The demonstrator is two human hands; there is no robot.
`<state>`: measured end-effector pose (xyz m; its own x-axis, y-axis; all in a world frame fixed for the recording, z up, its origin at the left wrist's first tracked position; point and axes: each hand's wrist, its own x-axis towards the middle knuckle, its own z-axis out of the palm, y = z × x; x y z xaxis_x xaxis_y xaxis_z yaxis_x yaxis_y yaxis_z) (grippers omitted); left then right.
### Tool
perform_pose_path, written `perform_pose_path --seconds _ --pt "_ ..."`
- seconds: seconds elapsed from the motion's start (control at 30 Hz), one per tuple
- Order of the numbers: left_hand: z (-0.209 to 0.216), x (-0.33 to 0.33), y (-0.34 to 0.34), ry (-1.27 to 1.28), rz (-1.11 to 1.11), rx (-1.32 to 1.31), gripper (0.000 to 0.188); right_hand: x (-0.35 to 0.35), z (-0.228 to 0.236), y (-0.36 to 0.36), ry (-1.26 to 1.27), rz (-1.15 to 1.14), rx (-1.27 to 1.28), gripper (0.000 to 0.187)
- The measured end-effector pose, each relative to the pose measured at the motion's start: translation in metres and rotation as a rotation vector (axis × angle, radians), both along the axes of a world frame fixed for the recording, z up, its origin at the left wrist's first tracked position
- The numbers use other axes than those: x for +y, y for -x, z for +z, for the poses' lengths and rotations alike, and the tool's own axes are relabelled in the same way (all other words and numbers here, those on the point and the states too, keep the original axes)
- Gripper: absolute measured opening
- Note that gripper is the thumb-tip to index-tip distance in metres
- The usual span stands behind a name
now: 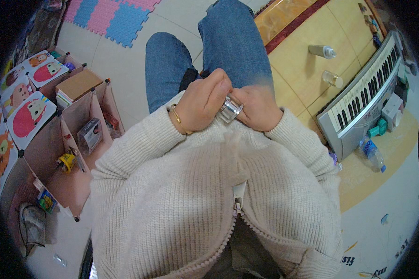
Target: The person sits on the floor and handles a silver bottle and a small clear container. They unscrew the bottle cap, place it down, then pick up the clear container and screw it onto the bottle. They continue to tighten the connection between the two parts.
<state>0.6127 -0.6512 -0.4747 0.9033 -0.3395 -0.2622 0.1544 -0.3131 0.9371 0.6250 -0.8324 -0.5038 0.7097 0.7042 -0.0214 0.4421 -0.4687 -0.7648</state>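
In front of my waist, my left hand (202, 101) is closed, its fingers wrapped around a small clear cylindrical container (230, 109) with silvery rings. One end of the container sticks out below the fingers; the rest is hidden in the grip. My right hand (260, 108) is close against the container's other side, its fingers curled and slightly blurred at the knuckles. Whatever those curled fingers hold is out of sight. On the yellow tabletop to the right lie a pale grey bottle (319, 51) and a clear cap (332, 78).
At the right, a keyboard piano (358, 93) runs along the yellow tiled table (307, 83). Beyond it lie a plastic bottle (371, 154) and a white box (392, 110). To the left stands a pink storage cube shelf (72, 190) with a brown box (79, 84). Foam mats (109, 16) cover some floor.
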Motion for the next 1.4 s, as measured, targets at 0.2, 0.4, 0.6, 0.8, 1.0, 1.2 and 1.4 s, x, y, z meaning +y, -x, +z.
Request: perform_pose_path --seconds 0.2,0.4,0.6,0.8,1.0,1.2,1.4 --pt "-0.022 0.001 -0.007 0.058 -0.001 0.215 0.037 -0.002 0.007 -0.015 0.070 0.055 -0.186 0.026" --pt "-0.013 -0.006 -0.025 0.190 0.016 0.815 0.035 -0.007 0.004 -0.026 0.039 0.118 -0.329 0.027" --pt "-0.028 -0.003 -0.044 0.059 -0.121 1.101 0.041 -0.010 0.008 -0.041 0.039 0.183 -0.492 0.029" --pt "-0.010 -0.008 -0.045 0.155 0.075 0.748 0.047 -0.012 0.020 -0.039 0.122 -0.156 -0.222 0.024" --pt "0.024 -0.007 -0.047 -0.078 0.086 -0.212 0.044 -0.004 0.033 -0.024 -0.672 -0.497 0.664 0.027" --pt "0.039 -0.005 -0.049 -0.120 0.148 -0.256 0.033 -0.002 0.056 -0.022 -0.868 -0.495 1.087 0.042" --pt "0.041 -0.007 -0.044 -0.162 0.176 -0.259 0.030 -0.003 0.058 -0.024 -0.904 -0.473 1.229 0.042"
